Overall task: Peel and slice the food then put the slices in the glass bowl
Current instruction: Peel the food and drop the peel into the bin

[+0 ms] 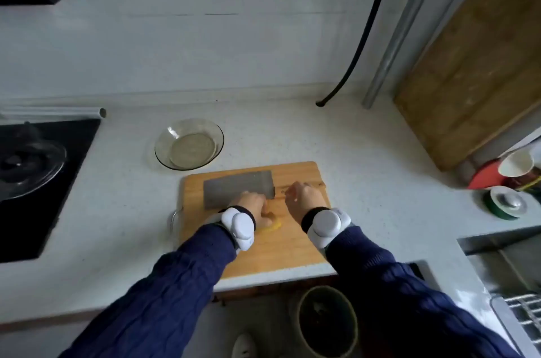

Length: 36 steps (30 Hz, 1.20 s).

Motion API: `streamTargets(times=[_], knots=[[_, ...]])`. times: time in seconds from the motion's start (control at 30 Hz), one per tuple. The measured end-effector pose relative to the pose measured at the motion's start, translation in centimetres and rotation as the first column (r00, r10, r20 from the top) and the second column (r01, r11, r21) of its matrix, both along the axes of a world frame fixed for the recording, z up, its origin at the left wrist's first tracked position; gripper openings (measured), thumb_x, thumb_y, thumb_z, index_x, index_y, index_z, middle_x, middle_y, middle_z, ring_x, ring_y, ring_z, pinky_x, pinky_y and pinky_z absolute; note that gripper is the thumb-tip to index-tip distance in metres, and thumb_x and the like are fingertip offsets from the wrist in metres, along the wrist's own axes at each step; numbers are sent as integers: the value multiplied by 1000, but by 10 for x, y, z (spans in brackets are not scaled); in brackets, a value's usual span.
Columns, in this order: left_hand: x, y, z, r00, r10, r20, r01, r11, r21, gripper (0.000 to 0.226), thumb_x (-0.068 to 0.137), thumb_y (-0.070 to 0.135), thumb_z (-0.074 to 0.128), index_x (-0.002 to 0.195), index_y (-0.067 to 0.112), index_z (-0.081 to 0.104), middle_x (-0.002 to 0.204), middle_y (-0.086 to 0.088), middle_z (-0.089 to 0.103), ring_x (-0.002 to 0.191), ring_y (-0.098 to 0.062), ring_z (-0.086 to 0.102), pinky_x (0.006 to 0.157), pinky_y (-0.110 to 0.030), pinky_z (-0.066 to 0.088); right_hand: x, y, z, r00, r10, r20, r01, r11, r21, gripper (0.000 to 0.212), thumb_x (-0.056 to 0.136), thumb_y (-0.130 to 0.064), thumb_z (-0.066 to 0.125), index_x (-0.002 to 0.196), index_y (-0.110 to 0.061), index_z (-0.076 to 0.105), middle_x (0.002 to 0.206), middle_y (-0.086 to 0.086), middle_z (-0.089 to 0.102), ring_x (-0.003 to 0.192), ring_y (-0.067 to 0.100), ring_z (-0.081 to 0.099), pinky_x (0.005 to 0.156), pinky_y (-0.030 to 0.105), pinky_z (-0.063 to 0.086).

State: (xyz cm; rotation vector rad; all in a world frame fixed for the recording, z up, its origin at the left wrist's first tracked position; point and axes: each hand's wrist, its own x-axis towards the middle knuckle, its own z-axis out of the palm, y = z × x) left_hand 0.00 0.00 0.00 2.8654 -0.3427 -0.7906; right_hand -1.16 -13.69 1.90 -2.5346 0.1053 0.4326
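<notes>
Both arms stretched forward, left hand [254, 205] fingers curled down; right hand [304, 196] fingers loosely bent

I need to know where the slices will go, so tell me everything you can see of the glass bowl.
The glass bowl is clear, shallow and round, with a wide sloping rim and a flat circular base through which the pale speckled counter shows. It looks empty: no slices in it yet. It stands upright on the counter, just beyond the far left corner of the wooden board, apart from it, to the right of the black stove. Neither of the hands touches it.
</notes>
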Motion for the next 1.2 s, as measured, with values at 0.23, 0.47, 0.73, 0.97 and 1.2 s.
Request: streamTargets(times=[0.23,0.47,0.73,0.97,1.2], knots=[[-1,-1,-25,998,-64,3,64,995,70,59,78,43,65,125,13,48,129,-10,49,119,-30,46,98,-40,41,-4,-3,-19,998,-33,-45,33,999,-1,29,94,-18,40,116,-6,57,126,12,55,105,29,58,85,33,47],[-3,4,-9,990,141,28,-130,959,-250,50,75,36,70,117,15,53,123,-8,55,112,-26,53,92,-36,45,-9,-5,-16,997,-69,-29,70,997,19,31,95,-21,43,120,-8,54,124,11,57,106,28,57,80,28,42],[-7,-1,53,825,545,148,-290,633,-717,39,68,13,76,102,8,57,94,-4,63,81,-17,56,71,-26,46,-12,14,19,983,-175,57,121,850,513,27,94,-35,51,100,-10,58,96,9,68,84,26,70,77,44,58],[-16,7,85,857,477,194,-135,573,-808,27,77,12,70,103,11,63,92,-2,66,82,-12,59,77,-21,49,-15,7,47,976,-190,111,46,668,743,13,95,-11,50,106,-9,55,88,-7,61,83,15,65,80,34,58],[-19,8,93,822,533,203,-163,560,-812,20,82,18,66,101,12,70,88,3,65,81,-12,58,62,-2,43,-19,4,58,987,-126,104,4,656,755,24,94,-11,52,117,-7,53,93,-6,61,83,8,63,77,22,57]])
